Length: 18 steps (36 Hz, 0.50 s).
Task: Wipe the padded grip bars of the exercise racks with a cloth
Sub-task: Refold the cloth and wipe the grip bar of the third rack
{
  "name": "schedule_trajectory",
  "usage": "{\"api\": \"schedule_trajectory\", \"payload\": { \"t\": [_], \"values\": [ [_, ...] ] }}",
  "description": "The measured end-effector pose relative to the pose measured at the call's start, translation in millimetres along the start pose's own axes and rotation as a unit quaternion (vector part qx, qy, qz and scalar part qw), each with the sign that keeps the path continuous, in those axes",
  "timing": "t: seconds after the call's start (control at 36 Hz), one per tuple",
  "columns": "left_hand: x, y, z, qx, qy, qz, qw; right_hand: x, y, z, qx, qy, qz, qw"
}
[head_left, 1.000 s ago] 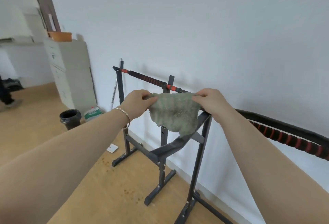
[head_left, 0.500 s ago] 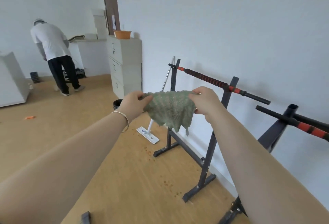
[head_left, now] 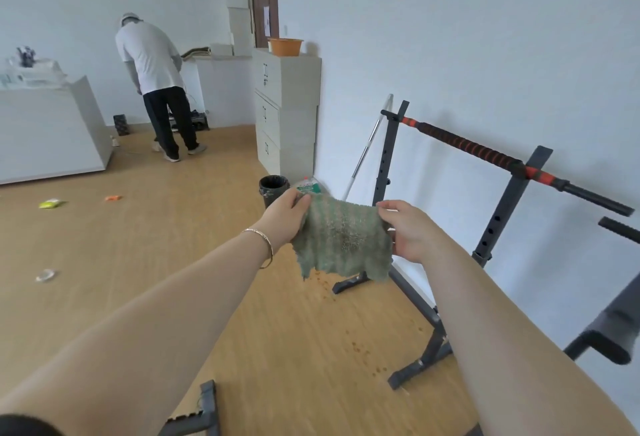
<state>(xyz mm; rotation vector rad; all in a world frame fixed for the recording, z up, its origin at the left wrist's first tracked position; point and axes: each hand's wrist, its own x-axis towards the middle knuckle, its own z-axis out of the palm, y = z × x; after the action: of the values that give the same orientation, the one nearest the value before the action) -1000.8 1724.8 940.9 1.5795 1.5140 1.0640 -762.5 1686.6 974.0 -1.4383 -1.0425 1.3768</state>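
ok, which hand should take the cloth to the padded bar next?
Right, probably. Both pinch the cloth, but the right hand sits nearer the bar; the left hand would have to reach across.

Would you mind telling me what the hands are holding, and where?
Both hold the green cloth by its top corners: left hand grips the left corner, right hand the right.

One head cam only, wide-angle; looked fwd & down over the wood floor (head_left: 104, 262) twd the white wall (head_left: 485, 37); exercise rack (head_left: 512, 200) near, at right.
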Motion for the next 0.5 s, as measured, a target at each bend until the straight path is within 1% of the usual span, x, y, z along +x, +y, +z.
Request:
{"api": "schedule_trajectory", "payload": {
  "t": [0.17, 0.25, 0.31, 0.39, 0.44, 0.5],
  "values": [
    [37, -24, 10, -0.05, -0.033, -0.068, 0.996, 40, 8, -2, 0.064, -0.057, 0.06, 0.995],
    [58, -29, 19, -0.079, -0.05, -0.095, 0.991, 64, 10, -9, 0.083, -0.107, 0.057, 0.989],
    [73, -29, 24, -0.107, -0.068, -0.111, 0.986, 81, 12, -16, 0.072, -0.134, 0.04, 0.988],
    [94, -27, 29, -0.152, -0.138, -0.122, 0.971, 104, 14, -22, 0.031, -0.137, 0.012, 0.99],
    [110, -28, 32, -0.171, -0.198, -0.115, 0.958, 120, 13, -26, 0.007, -0.12, -0.008, 0.993],
    [126, -28, 37, -0.157, -0.246, -0.102, 0.951, 135, 11, -32, -0.023, -0.088, -0.035, 0.995]
  ]
}}
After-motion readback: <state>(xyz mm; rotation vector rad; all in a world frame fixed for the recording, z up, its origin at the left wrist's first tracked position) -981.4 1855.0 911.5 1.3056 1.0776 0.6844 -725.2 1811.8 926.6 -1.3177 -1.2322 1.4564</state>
